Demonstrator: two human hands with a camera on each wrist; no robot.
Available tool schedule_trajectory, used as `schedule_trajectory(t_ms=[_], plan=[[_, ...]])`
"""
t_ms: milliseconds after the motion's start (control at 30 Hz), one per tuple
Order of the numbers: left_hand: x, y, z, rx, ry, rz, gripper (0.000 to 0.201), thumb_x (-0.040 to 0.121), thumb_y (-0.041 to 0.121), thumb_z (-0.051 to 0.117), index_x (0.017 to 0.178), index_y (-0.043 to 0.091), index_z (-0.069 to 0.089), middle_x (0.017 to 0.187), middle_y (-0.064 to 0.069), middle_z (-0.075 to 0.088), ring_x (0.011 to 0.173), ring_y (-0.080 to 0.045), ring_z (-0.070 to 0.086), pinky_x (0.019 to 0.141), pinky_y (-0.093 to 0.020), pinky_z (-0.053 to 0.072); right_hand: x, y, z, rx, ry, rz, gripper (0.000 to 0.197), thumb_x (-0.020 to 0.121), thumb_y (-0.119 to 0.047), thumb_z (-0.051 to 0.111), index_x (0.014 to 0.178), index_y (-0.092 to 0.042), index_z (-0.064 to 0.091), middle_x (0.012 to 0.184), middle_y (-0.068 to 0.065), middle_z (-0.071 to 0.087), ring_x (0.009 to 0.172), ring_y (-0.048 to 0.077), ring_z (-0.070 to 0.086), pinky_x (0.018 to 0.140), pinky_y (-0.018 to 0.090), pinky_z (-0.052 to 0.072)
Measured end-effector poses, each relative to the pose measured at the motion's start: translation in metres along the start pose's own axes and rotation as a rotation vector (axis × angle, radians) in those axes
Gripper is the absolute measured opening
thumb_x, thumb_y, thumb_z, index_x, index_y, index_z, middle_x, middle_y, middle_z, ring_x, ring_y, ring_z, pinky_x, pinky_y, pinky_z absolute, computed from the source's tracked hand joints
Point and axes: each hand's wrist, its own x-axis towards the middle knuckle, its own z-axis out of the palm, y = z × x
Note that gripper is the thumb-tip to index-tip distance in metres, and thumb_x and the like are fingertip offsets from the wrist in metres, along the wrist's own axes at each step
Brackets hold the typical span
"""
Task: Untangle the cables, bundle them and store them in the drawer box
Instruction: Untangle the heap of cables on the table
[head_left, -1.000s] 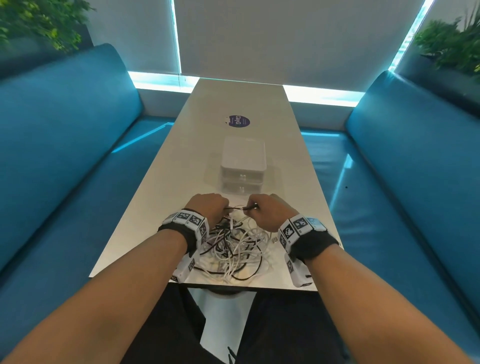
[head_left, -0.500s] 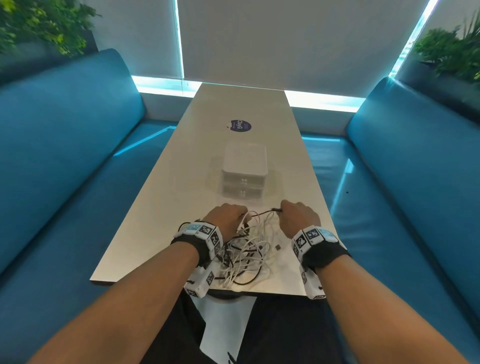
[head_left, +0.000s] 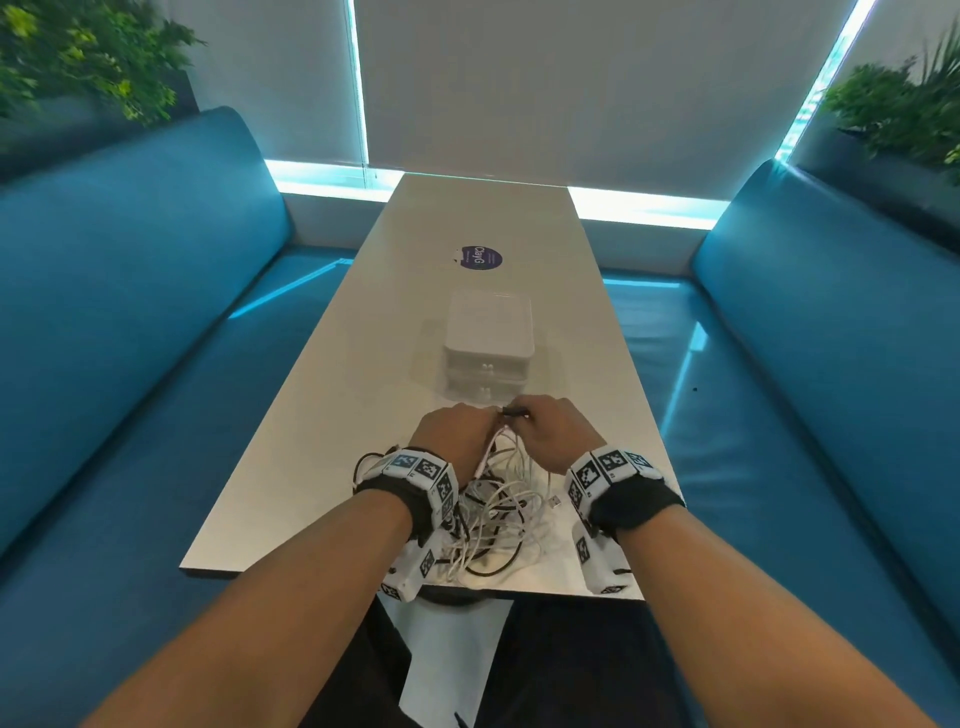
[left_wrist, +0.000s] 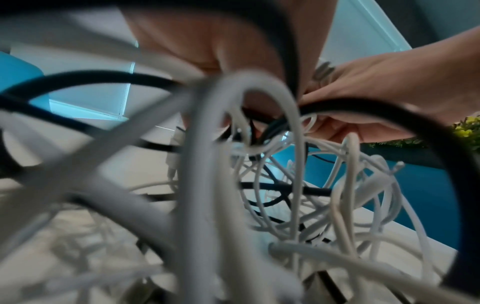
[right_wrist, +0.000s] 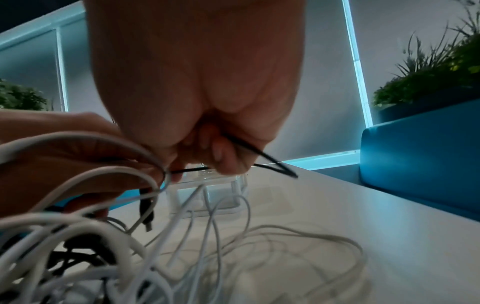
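**Two hands working one black cable out of the knot**

Many loops of white and black cable are lying nearest me, the tangle (head_left: 493, 514) heaped at the near edge of the surface (head_left: 322, 447), between my wrists. Just past it my hands are meeting over the heap. My left hand (head_left: 453, 434) is curling around a gathered clump of white strands, so its grip is pinching those strands and lifting them off the pile. My right hand (head_left: 550, 431) is pinching a thin black cable (right_wrist: 270, 162) between thumb and fingertips, with a kinked length of it jutting out to the right of my fist.

To do this well, I am judging that I should be keeping the left grip steady as an anchor and drawing the black cable out slowly, following it back through the loops and not yanking, since a hard pull would probably tighten the knot. Feeding one end through each crossing looks safer.

Beyond my hands, the drawer box (head_left: 488, 338) is standing on the surface with both drawers closed; nothing is stored yet. Farther still, a round sticker (head_left: 480, 258) is lying on the surface.
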Motion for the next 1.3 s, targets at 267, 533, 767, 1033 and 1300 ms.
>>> schedule_trajectory(t_ms=[267,533,767,1033,1300], plan=[[-0.007,-0.002,0.006,0.035,-0.090,-0.021,0.016,0.104,0.026,0.041,0.109,0.025,0.056,0.101,-0.001,0.059,0.096,-0.027,0.059,0.079,-0.039,0.034,-0.008,0.014,0.009,-0.149,-0.052,0.097,0.015,0.097,-0.039,0.050,0.104,-0.031,0.061,0.101,0.006,0.067,0.088,0.030,0.063,0.080,0.042,0.054],[-0.004,0.004,-0.004,0.086,-0.085,0.039,0.042,0.084,0.013,0.070,0.121,0.020,0.052,0.122,-0.004,0.049,0.116,-0.028,0.048,0.095,-0.042,0.037,-0.009,0.017,0.005,-0.318,0.069,0.150,0.020,0.102,-0.037,0.037,0.112,-0.027,0.052,0.100,0.009,0.062,0.085,0.033,0.062,0.075,0.041,0.052],[0.012,-0.008,-0.022,0.036,-0.049,0.045,0.043,0.093,0.013,0.056,0.133,0.030,0.053,0.122,-0.004,0.051,0.119,-0.027,0.047,0.098,-0.044,0.037,-0.011,0.010,0.007,-0.272,0.066,0.178,0.019,0.102,-0.030,0.037,0.110,-0.021,0.051,0.096,0.011,0.060,0.084,0.035,0.061,0.071,0.039,0.050],[-0.009,0.006,0.006,0.043,-0.046,-0.127,0.027,0.098,0.026,0.053,0.124,0.021,0.052,0.130,-0.009,0.042,0.119,-0.031,0.041,0.098,-0.047,0.035,-0.012,0.027,0.005,-0.298,0.049,0.225,0.017,0.101,-0.030,0.037,0.108,-0.022,0.050,0.093,0.009,0.060,0.080,0.032,0.061,0.073,0.040,0.053],[-0.017,0.007,0.008,0.084,0.017,-0.101,0.045,0.075,0.013,0.076,0.116,0.017,0.055,0.157,-0.012,0.014,0.139,-0.036,0.019,0.106,-0.048,0.032,-0.017,0.041,0.000,-0.291,0.057,0.318,0.019,0.098,-0.027,0.041,0.111,-0.018,0.052,0.100,0.011,0.062,0.084,0.033,0.061,0.071,0.036,0.049]])
